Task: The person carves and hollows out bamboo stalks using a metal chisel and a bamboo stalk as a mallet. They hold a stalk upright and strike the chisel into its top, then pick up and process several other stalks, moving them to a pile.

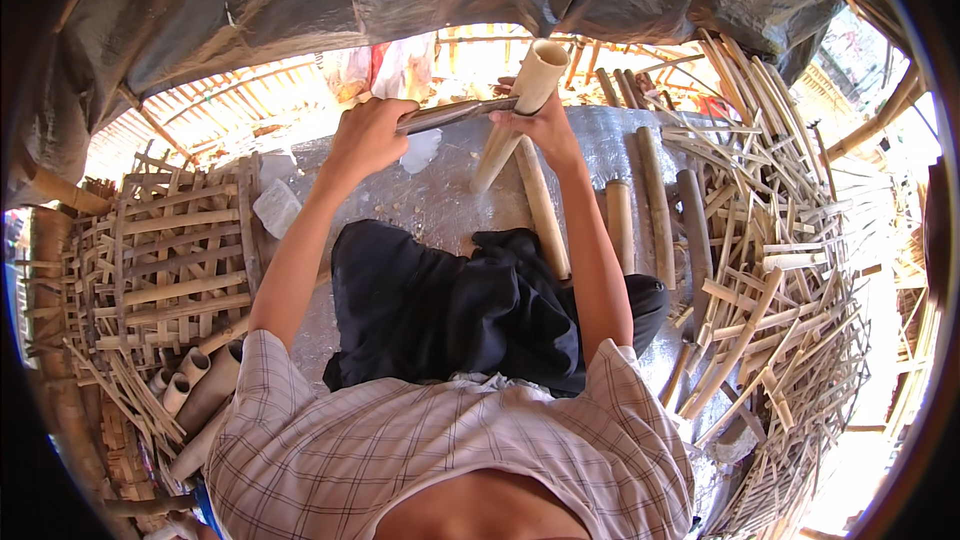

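Observation:
My right hand (548,130) is wrapped round a pale bamboo tube (538,78), its hollow end tilted up and away from me. In my closed left hand (372,140) is a long, dark-bladed knife (450,116), held nearly level. Its far end lies against the side of the tube, close to my right fingers; the exact contact is hard to make out. The tube's lower part (494,162) slants down toward the grey sheet under me. Another bamboo length (541,205) leans beside my right forearm.
Several bamboo tubes (655,205) lie on the grey sheet (440,205) to my right. Beyond them is a heap of split bamboo strips (770,310). A woven bamboo frame (185,255) stands at left, above more tubes (195,365). Black plastic sheeting (330,0) hangs overhead.

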